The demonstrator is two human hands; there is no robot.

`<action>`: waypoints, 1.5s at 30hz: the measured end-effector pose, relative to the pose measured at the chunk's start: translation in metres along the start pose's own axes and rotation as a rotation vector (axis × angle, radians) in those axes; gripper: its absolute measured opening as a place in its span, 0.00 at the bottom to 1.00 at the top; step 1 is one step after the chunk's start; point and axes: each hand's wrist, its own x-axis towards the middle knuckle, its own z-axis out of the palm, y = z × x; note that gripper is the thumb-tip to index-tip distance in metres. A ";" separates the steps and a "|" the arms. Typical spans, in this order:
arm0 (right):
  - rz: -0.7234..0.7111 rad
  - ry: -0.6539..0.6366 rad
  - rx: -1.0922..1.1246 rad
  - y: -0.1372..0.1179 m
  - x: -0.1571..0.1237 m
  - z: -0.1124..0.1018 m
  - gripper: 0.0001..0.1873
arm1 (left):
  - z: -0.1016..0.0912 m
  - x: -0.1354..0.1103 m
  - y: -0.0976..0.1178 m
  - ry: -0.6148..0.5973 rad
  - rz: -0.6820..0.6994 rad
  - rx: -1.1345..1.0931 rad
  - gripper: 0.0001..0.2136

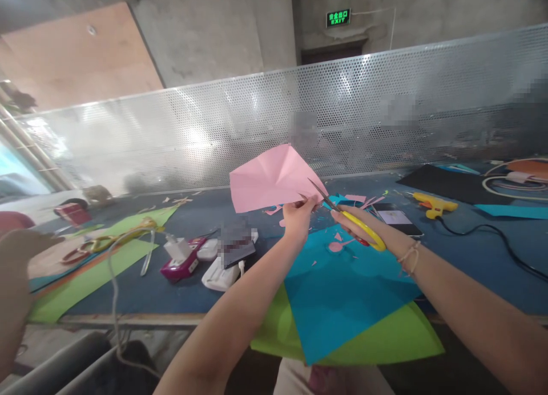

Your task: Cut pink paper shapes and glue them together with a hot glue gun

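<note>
A creased sheet of pink paper [274, 181] is raised above the table, pinched near its lower right edge by the fingers of my left hand [298, 217]. My right hand [349, 222] grips a pair of yellow-handled scissors [367, 232]. Their blades are apart and point up and left, close to the paper's right corner; whether they touch it I cannot tell. Beneath my hands lies a blue sheet [342, 298] over a green sheet [402, 338]. On the blue sheet rest a round pink cut-out [336, 246] and small pink scraps.
To the right are a yellow glue gun [434, 205] with a black cord, a phone [398, 219] and black paper [454, 184]. At left stand a purple power strip [182, 263] and a white one [220, 274]. A person's arm [15, 275] reaches in at far left, beside green sheets [98, 275].
</note>
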 end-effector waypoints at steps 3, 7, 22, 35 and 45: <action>-0.020 0.014 -0.054 0.001 0.002 -0.003 0.19 | 0.001 0.000 0.000 -0.009 -0.003 -0.002 0.10; 0.044 0.050 -0.137 0.002 0.004 -0.007 0.17 | -0.003 0.005 -0.002 -0.060 0.026 0.032 0.10; 0.006 -0.022 -0.198 0.006 0.003 -0.021 0.19 | -0.005 0.005 0.002 -0.175 0.074 0.219 0.08; -0.111 -0.122 -0.169 0.026 0.004 -0.039 0.22 | -0.007 0.003 0.008 -0.296 0.046 0.244 0.09; 0.031 -0.145 -0.172 0.020 -0.001 -0.044 0.19 | -0.004 0.000 0.006 -0.328 0.007 0.221 0.05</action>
